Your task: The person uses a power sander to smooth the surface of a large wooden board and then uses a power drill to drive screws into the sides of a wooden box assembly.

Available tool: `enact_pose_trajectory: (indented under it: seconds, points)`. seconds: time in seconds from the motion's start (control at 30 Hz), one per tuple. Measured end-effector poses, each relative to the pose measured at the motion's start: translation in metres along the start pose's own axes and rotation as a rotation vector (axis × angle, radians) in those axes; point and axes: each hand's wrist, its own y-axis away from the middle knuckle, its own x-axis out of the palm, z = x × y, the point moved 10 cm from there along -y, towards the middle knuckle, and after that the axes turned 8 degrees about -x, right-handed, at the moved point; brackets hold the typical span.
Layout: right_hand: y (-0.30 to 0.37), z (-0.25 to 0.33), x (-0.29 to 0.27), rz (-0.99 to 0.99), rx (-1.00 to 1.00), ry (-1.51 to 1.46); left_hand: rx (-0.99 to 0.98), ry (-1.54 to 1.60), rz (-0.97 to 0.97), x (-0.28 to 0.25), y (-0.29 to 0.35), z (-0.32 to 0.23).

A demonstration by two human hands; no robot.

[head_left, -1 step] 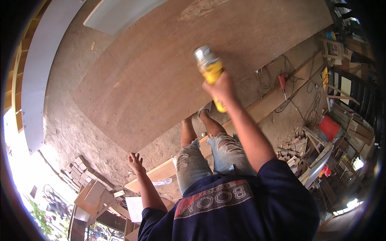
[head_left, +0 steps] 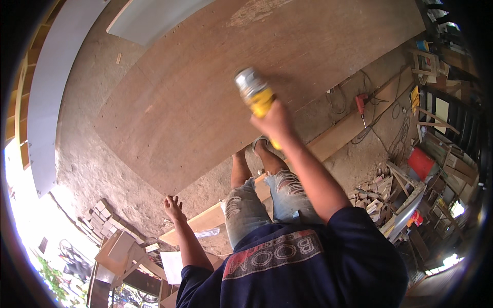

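My right hand [head_left: 272, 122] is wrapped round a long yellow cylinder with a silver end [head_left: 260, 101], blurred by motion; its exact kind is not clear. The silver end points up and left, and a bit of yellow shows below my wrist. It is held over a large brown plywood sheet [head_left: 205, 97] lying on the ground; whether it touches the sheet I cannot tell. My left hand [head_left: 174, 208] holds nothing, its fingers loosely bent and apart, beside the sheet's near corner.
A red drill [head_left: 361, 103] with a dark cord lies on a wooden plank [head_left: 328, 141] at the right. Wood offcuts are heaped at the right [head_left: 377, 190] and lower left [head_left: 105, 220]. Pale panels stand at the far left [head_left: 61, 61] and top [head_left: 149, 23].
My right hand has swung a little to the left and toward me with the yellow cylinder. My left hand has stayed where it was.
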Motion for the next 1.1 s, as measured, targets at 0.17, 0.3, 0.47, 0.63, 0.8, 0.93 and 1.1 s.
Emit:
enact_pose_trajectory:
  seconds: [0.17,0.3,0.47,0.63,0.8,0.93,1.1]
  points:
    - [0.074,0.084,0.118,0.281,-0.333,0.227,0.000,-0.006,-0.005,-0.002,0.000,-0.001]
    - [0.075,0.135,0.168,0.321,-0.491,0.192,-0.026,-0.017,-0.020,-0.001,-0.006,-0.001]
    - [0.006,0.131,0.133,0.244,-0.272,0.207,-0.013,-0.028,0.000,0.001,-0.005,-0.001]
    - [-0.057,0.039,0.020,0.030,-0.042,-0.019,0.005,0.033,0.031,-0.003,0.000,0.002]
    - [-0.111,-0.059,-0.087,-0.112,0.111,-0.203,0.017,0.045,0.061,0.009,-0.001,0.003]
    - [-0.152,-0.063,-0.134,-0.182,0.156,-0.249,0.045,0.078,0.069,0.005,-0.004,0.005]
    - [-0.163,-0.027,-0.111,-0.108,0.089,-0.157,0.057,0.093,0.100,0.009,-0.003,0.005]
